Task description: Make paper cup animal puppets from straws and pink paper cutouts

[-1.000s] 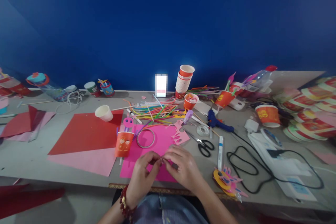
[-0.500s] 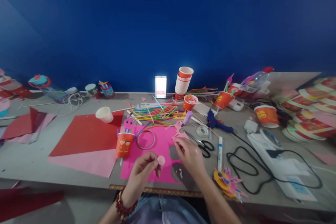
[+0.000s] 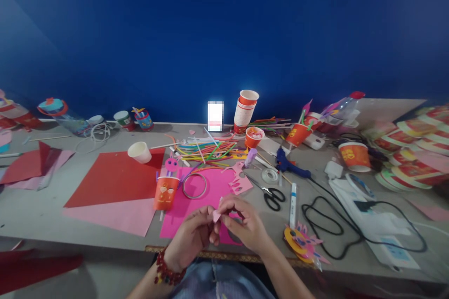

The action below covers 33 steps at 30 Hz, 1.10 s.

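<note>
Over the bright pink sheet, my left hand pinches a small light pink paper disc between thumb and fingertips. My right hand meets it from the other side, its bent fingers closed at the disc's edge. A small pale bit shows above the right fingertips, too small to name. Left of my hands stands an orange paper cup with a pink eyed figure above it. A roll ring lies on the pink sheet, beside a cut pink scrap.
Black-handled scissors, a marker and a blue glue gun with a looping cord lie to the right. Colourful pipe cleaners spread behind. Red paper and a white cup are at left; stacked cups stand behind.
My right hand has moved left and toward me, from beside the cut pink scrap to the disc in my left hand. The disc now appears tilted and partly covered by fingers.
</note>
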Each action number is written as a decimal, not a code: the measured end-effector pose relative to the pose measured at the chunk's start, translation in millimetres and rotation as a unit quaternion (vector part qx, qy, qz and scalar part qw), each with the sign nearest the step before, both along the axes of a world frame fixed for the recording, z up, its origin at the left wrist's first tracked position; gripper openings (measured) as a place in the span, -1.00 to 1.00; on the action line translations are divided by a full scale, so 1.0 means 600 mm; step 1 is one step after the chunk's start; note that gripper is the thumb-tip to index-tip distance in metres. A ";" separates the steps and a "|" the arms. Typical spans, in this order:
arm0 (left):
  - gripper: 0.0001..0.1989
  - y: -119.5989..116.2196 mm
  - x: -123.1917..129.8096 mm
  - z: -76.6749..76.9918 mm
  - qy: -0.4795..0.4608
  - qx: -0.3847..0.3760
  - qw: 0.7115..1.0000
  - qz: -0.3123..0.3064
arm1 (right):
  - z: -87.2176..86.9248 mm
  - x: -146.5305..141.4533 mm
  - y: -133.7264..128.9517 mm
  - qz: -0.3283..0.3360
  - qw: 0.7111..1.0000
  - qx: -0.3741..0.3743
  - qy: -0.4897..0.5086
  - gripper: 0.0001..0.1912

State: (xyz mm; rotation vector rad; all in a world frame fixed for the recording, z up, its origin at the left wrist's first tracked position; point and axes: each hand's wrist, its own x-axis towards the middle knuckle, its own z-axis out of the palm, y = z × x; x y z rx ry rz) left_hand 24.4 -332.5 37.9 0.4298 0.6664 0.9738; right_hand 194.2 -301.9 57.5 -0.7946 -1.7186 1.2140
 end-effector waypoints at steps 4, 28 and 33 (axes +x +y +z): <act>-0.91 -0.009 -0.004 0.002 0.133 0.091 0.986 0.047 | -0.013 0.001 0.007 -0.016 0.998 -0.059 0.002 -0.94; -0.71 0.005 0.013 -0.006 0.151 0.060 0.977 0.140 | -0.028 -0.017 -0.005 -0.080 0.991 -0.111 -0.007 -0.84; -0.73 0.006 0.013 -0.008 0.110 0.028 0.981 0.157 | -0.034 -0.020 -0.007 -0.104 0.987 -0.123 0.025 -0.77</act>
